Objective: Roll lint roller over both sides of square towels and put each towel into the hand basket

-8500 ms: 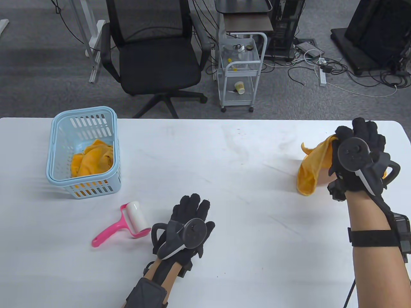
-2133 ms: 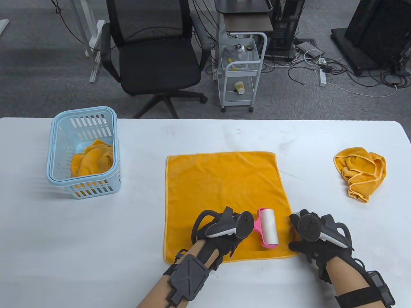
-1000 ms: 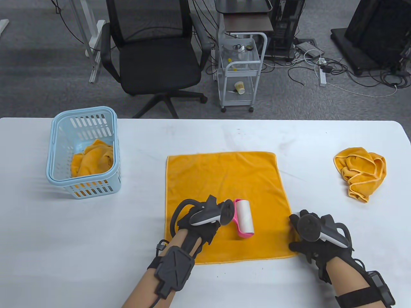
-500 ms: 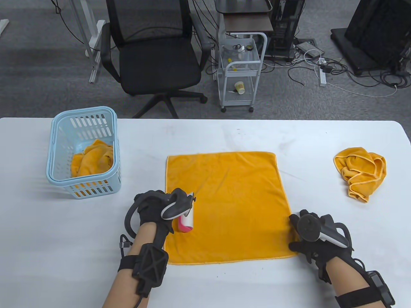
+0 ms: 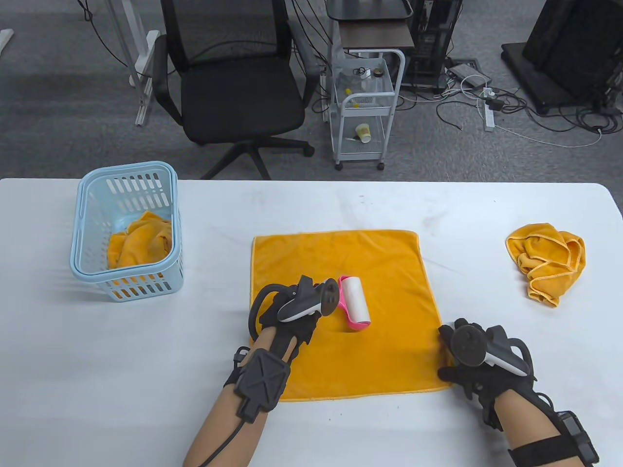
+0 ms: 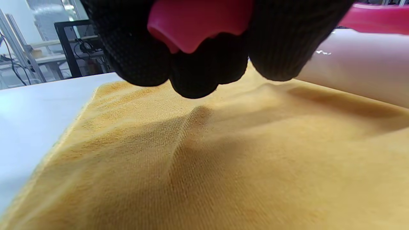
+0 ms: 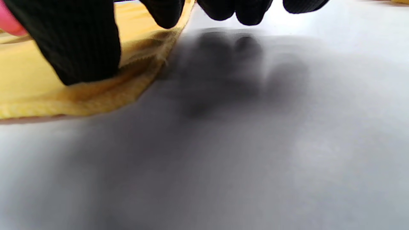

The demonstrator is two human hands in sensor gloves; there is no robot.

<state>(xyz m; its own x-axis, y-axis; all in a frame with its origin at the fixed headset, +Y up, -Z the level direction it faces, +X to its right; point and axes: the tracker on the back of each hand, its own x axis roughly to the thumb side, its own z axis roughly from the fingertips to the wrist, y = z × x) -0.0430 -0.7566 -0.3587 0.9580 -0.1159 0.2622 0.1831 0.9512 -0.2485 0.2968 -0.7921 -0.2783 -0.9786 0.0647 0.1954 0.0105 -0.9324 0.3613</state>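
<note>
A square orange towel [image 5: 340, 272] lies spread flat at the middle of the white table [image 5: 311, 204]. My left hand [image 5: 292, 316] grips the pink handle [image 6: 198, 22] of the lint roller [image 5: 354, 301], whose white roll rests on the towel's middle. In the left wrist view my fingers [image 6: 198, 67] curl round that handle above the towel [image 6: 223, 159]. My right hand [image 5: 467, 355] presses flat on the table at the towel's near right corner, its thumb [image 7: 83, 48] on the towel's hem [image 7: 96, 99]. A second orange towel [image 5: 547, 262] lies crumpled at the right.
A light blue hand basket [image 5: 127, 228] stands at the table's left with an orange towel [image 5: 141, 238] inside. Behind the table are a black office chair [image 5: 233, 82] and a small white cart [image 5: 365, 107].
Half a second ago the roller was at the towel's left edge; my left hand has now rolled it right, to the middle. My right hand has stayed put.
</note>
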